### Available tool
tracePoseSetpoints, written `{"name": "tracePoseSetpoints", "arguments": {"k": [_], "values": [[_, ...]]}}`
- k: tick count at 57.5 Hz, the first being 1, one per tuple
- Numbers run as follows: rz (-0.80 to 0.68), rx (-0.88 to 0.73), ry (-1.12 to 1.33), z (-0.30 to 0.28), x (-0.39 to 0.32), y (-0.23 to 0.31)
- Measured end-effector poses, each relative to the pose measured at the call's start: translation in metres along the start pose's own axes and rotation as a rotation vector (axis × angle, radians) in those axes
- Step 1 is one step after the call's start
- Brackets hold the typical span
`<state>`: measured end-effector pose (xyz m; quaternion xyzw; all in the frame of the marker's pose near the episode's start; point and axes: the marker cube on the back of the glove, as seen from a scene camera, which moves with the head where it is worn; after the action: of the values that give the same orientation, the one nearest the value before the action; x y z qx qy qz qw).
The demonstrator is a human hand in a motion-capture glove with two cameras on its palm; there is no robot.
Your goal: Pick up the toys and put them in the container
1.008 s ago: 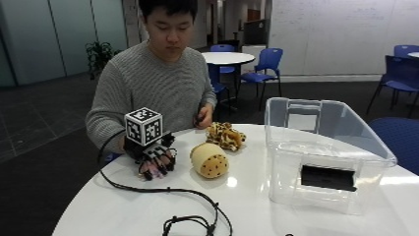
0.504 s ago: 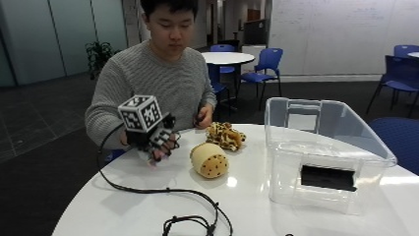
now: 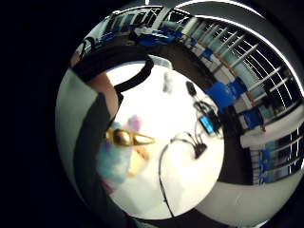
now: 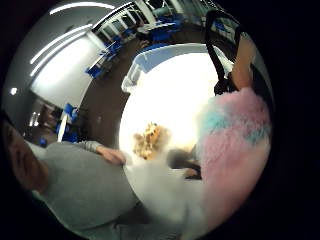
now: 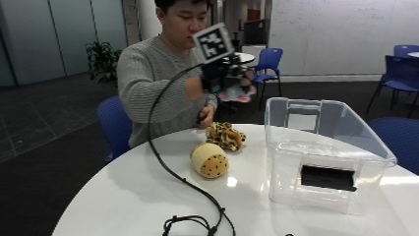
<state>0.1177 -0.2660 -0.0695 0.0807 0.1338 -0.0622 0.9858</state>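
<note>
Lifting pastel plush toy [image 5: 237, 92] higher, right hand [image 5: 223, 76] raised off table [image 5: 131, 196]

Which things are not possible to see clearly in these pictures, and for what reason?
- Pink and blue fluffy toy: outside view, mostly hidden behind the gloved right hand; its shape is unclear.
- Same toy, thumb side palm view: too close and blurred.
- Container inside: the little finger side palm view shows it too small.
- Leopard toy: partly behind the round spotted toy.
</note>
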Motion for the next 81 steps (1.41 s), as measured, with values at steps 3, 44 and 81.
{"name": "tracePoseSetpoints", "arguments": {"k": [3, 44, 81], "values": [[0.018, -0.006, 0.057, 0.019, 0.002, -0.041], [0.122, -0.436, -0.204, 0.139, -0.074, -0.125], [0.413, -0.271, -0.290, 0.065, 0.014, 0.083]]}}
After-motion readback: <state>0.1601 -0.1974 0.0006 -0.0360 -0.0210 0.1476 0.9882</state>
